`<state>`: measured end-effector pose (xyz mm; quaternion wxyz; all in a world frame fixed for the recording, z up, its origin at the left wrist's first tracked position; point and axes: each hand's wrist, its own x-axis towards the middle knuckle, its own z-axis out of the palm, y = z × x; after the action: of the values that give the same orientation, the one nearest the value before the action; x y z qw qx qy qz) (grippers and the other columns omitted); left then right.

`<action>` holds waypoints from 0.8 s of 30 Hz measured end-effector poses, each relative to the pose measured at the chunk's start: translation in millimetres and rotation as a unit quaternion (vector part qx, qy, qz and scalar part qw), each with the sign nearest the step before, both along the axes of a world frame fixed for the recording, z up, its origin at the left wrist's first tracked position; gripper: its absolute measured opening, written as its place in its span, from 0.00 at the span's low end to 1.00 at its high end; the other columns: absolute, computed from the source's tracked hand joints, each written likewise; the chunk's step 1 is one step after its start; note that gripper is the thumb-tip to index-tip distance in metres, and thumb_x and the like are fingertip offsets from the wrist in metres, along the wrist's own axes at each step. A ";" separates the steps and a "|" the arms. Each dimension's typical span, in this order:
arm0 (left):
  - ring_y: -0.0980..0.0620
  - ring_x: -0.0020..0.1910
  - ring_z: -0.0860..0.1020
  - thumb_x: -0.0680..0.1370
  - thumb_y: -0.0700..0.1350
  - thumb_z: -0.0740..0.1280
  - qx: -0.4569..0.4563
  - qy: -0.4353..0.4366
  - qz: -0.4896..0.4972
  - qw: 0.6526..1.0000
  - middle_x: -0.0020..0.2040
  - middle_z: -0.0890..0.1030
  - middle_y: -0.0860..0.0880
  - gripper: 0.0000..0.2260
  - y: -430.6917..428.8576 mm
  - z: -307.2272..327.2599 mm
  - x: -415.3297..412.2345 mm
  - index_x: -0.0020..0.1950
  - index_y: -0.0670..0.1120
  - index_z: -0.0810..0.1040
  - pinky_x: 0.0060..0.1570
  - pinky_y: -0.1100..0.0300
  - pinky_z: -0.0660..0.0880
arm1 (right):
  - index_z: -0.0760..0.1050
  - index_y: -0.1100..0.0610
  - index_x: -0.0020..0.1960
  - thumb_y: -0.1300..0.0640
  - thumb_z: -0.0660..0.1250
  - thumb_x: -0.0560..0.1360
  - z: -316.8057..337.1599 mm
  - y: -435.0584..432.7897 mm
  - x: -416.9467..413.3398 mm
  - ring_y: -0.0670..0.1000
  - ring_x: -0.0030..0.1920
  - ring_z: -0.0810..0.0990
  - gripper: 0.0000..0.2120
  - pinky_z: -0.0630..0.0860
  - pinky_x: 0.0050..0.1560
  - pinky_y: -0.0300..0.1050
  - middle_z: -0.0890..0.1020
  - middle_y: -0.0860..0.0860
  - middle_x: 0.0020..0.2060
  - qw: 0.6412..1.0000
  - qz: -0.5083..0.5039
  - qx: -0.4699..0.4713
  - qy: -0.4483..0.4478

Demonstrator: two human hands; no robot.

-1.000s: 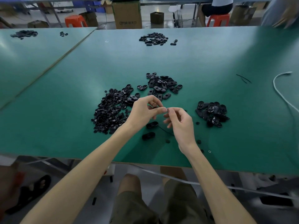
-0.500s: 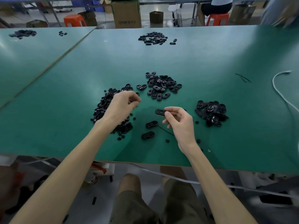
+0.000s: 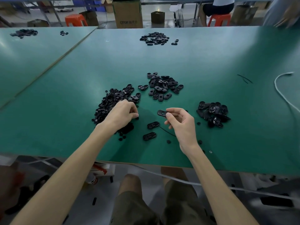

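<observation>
My right hand (image 3: 181, 123) pinches a flat black oval plastic shell (image 3: 162, 113) between thumb and forefinger, held just above the green table (image 3: 211, 62). My left hand (image 3: 121, 113) hovers with curled fingers at the right edge of a heap of small black round parts (image 3: 108, 106), fingertips pinched around a tiny black piece. Two more oval shells (image 3: 153, 125) (image 3: 149, 136) lie on the table between my hands. A pile of oval shells (image 3: 162, 87) sits beyond, and another pile of shells (image 3: 213, 113) lies to the right.
A far pile of black parts (image 3: 155, 38) lies near the table's back edge. A white cable (image 3: 282, 93) curls at the right. A second green table (image 3: 32, 51) adjoins at left. Cardboard boxes (image 3: 128, 13), orange stools (image 3: 76, 20) and a seated person (image 3: 217, 5) are behind.
My left hand left my right hand and moved left down to the heap of small round parts. My right hand kept the oval shell almost in place.
</observation>
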<state>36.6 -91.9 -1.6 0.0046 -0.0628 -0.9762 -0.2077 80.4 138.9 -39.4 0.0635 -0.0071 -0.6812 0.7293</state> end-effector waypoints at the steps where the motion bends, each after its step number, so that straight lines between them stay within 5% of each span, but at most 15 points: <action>1: 0.61 0.42 0.72 0.80 0.45 0.73 0.001 0.001 0.000 1.000 0.42 0.74 0.58 0.02 0.1 0.3 0.1 0.48 0.47 0.83 0.46 0.61 0.68 | 0.82 0.57 0.54 0.64 0.70 0.80 0.0 0.1 0.1 0.46 0.39 0.84 0.04 0.78 0.38 0.39 0.86 0.47 0.41 1.000 -0.001 0.000 0.000; 4: 0.61 0.43 0.75 0.79 0.45 0.74 0.012 -0.006 -0.013 1.000 0.42 0.76 0.58 0.02 0.5 2.4 2.1 0.48 0.48 0.83 0.41 0.66 0.68 | 0.82 0.57 0.53 0.64 0.70 0.80 -0.5 0.3 -0.7 0.46 0.39 0.84 0.05 0.78 0.38 0.39 0.86 0.46 0.41 1.000 -0.002 0.002 -0.001; 12: 0.49 0.52 0.72 0.80 0.44 0.71 0.008 -0.023 -0.019 1.000 0.49 0.74 0.52 0.06 6.3 -0.4 6.1 0.47 0.50 0.76 0.55 0.53 0.72 | 0.82 0.56 0.53 0.64 0.70 0.80 -1.2 -0.3 -2.1 0.46 0.39 0.84 0.04 0.78 0.38 0.38 0.86 0.45 0.40 1.000 0.000 0.005 -0.001; 20: 0.48 0.37 0.82 0.81 0.41 0.71 0.257 -0.037 -0.034 0.965 0.46 0.83 0.43 0.06 37.0 18.3 20.4 0.53 0.40 0.77 0.47 0.51 0.79 | 0.82 0.57 0.53 0.63 0.71 0.80 -1.9 -0.6 -2.4 0.47 0.39 0.84 0.04 0.78 0.38 0.40 0.87 0.47 0.41 1.000 -0.004 0.001 0.000; 24: 0.50 0.34 0.82 0.79 0.41 0.74 0.302 -0.015 -0.048 0.952 0.42 0.84 0.45 0.05 49.6 18.7 24.2 0.50 0.41 0.81 0.46 0.56 0.81 | 0.82 0.57 0.53 0.63 0.71 0.80 -2.4 -1.1 -2.8 0.47 0.38 0.84 0.04 0.78 0.37 0.39 0.87 0.46 0.41 1.000 -0.002 -0.002 0.001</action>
<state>60.8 -42.3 17.1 -0.0015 -0.1018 -0.8638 -0.4935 77.6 137.8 -41.9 0.0655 -0.0079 -0.6797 0.7305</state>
